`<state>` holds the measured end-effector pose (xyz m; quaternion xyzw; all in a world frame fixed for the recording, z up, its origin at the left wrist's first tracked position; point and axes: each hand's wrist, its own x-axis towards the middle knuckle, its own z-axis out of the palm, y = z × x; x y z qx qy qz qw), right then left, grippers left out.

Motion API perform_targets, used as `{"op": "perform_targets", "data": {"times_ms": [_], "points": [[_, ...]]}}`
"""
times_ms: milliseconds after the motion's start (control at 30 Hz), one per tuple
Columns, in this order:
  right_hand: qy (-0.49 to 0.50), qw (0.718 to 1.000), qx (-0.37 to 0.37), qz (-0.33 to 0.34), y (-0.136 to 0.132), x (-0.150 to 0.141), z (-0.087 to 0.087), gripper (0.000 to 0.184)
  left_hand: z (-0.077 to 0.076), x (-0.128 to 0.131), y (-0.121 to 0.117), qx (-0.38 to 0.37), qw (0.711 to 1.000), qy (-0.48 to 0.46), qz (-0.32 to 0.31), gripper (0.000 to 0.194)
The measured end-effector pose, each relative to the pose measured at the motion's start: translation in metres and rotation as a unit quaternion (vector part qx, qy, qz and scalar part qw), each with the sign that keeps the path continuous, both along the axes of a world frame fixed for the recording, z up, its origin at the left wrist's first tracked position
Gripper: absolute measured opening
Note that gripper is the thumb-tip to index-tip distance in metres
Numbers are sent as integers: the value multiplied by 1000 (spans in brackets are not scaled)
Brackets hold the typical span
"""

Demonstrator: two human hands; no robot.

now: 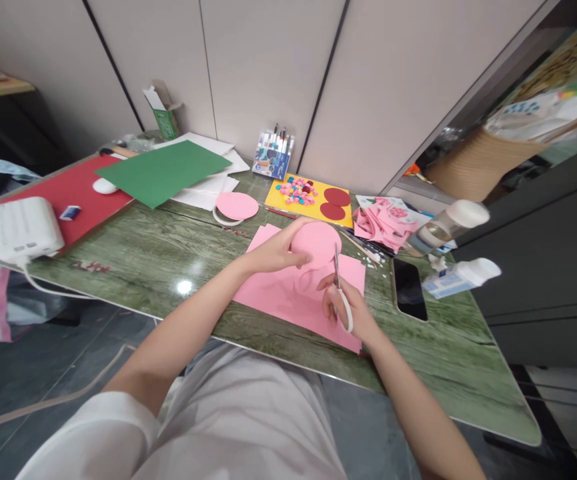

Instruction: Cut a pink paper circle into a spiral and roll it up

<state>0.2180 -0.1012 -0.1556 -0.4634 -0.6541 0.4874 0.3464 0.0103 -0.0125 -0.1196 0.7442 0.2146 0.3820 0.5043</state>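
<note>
Above the pink sheets (278, 293) on the table, my left hand (285, 248) pinches a round pink paper piece (317, 241) by its left side. My right hand (351, 308) is closed on white-handled scissors (343, 312), their blades against the right edge of the round piece. A thin curl of pink paper (304, 283) hangs below it. Another pink paper disc (238, 206) lies farther left, over a white ring-shaped thing. Beyond my hands, a yellow sheet (274, 194) carries small pink and blue balls (297, 191) and dark red paper ovals (333, 211).
Pink scraps (381, 223) are heaped at the back right. Near the right edge are a phone (409, 290), a white bottle (463, 277) and a clear bottle (443, 230). Green paper (163, 172), red paper (88, 193) and a corded white power bank (27, 229) lie left. A pen pack (273, 153) leans against the wall.
</note>
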Motion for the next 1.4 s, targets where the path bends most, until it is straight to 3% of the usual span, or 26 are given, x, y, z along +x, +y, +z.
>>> {"op": "perform_targets", "data": {"times_ms": [467, 667, 1400], "points": [[-3, 1000, -18, 14, 1, 1, -1, 26, 0, -8, 4, 28, 999, 32, -2, 64], [-3, 1000, -3, 20, 1, 0, 0, 28, 4, -9, 5, 98, 992, 77, -5, 64], [-15, 999, -27, 26, -1, 0, 2, 27, 3, -17, 9, 61, 994, 83, -32, 62]]}}
